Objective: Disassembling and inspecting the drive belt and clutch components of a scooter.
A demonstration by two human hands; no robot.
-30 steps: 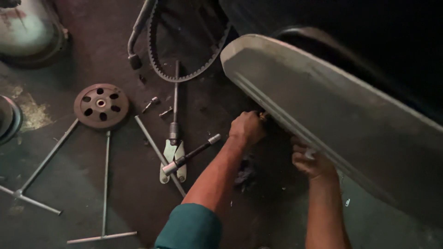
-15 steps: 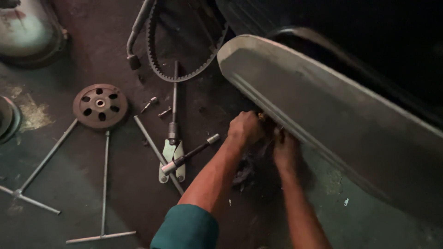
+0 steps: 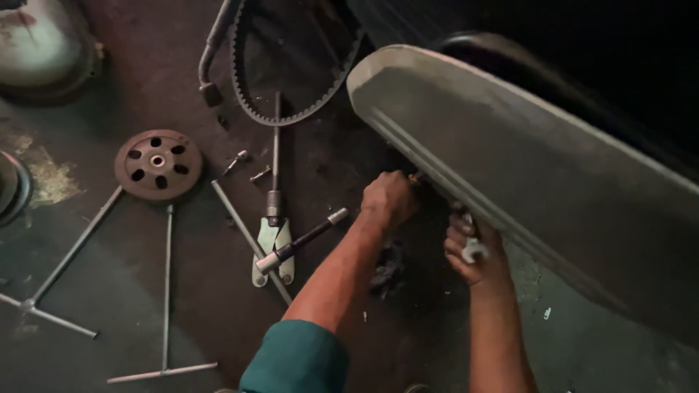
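Both hands under the grey panel's lower edge

The right hand (image 3: 473, 251) had dropped back from the left hand (image 3: 389, 198), fingers closed on a small metal part (image 3: 473, 252); left fist stayed curled against the grey panel (image 3: 524, 175), mid-frame.

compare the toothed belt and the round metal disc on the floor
The toothed belt is a dark open loop with ridged teeth; the disc is a solid grey plate with holes around a central hub. The belt lies nearer the grey panel, the disc farther left. Both lie flat on the floor.
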